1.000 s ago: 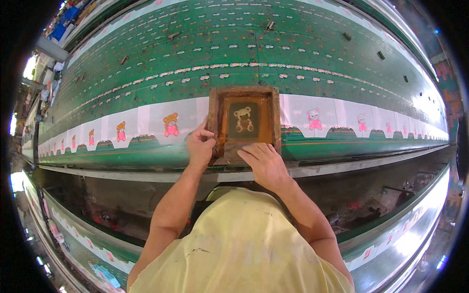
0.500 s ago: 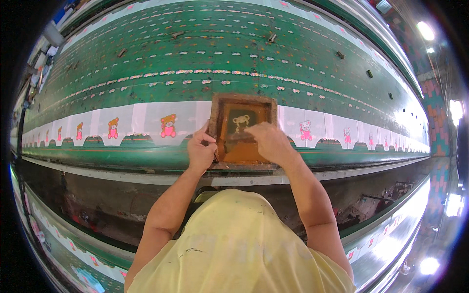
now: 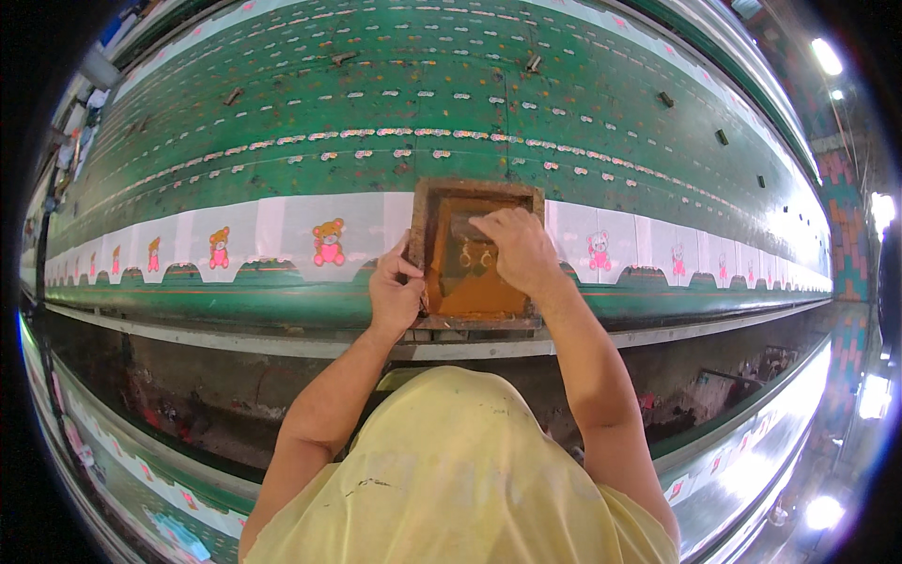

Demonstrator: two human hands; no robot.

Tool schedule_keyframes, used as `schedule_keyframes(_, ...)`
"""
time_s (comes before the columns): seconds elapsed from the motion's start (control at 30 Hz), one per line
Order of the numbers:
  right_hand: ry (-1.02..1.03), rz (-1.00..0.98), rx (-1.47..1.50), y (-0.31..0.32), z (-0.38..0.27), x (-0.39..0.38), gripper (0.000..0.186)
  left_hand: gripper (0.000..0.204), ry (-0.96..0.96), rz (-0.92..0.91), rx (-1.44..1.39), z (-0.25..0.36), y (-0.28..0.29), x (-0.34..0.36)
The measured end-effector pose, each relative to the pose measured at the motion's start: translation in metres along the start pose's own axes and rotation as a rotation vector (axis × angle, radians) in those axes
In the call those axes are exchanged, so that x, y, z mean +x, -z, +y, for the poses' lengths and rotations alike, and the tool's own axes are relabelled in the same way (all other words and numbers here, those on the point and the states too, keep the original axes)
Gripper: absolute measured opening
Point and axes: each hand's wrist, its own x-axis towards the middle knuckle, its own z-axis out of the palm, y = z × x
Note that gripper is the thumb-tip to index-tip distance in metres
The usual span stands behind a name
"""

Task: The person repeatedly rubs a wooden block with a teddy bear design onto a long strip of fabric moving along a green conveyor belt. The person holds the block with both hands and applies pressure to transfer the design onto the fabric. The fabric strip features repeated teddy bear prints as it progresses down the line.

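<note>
A wooden screen-printing frame (image 3: 479,186) lies over a white strip of fabric pieces (image 3: 282,226) along the near side of a green table. My left hand (image 3: 396,293) is closed on the frame's left edge. Inside the frame, my right hand (image 3: 523,249) grips a squeegee (image 3: 462,227), seen only as a greyish blade and mostly covered by the fingers. The blade rests near the far end of the orange-brown mesh (image 3: 474,299), over the upper part of a bear-shaped stencil. The stencil's lower part shows below it.
Left of the frame, printed bears (image 3: 329,242) have brown fur and pink hearts. To the right, bears (image 3: 598,251) show pink and outlines without brown. Small dark blocks (image 3: 534,63) dot the green table (image 3: 310,122). A pale rail (image 3: 235,340) borders its near edge.
My right hand has pushed the squeegee away from me, from below the bear's head to the mesh's far end. My left hand stays on the frame.
</note>
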Motion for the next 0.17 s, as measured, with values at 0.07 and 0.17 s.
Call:
schedule_keyframes(0.07,0.033,0.011,-0.037,-0.009,-0.007,-0.019,0.058,0.027,0.017,-0.038,0.047,0.002,0.001,0.001)
schedule_keyframes(0.17,0.050,-0.058,-0.067,-0.015,-0.020,-0.045,0.061,0.027,-0.003,-0.042,0.037,0.004,0.000,0.001)
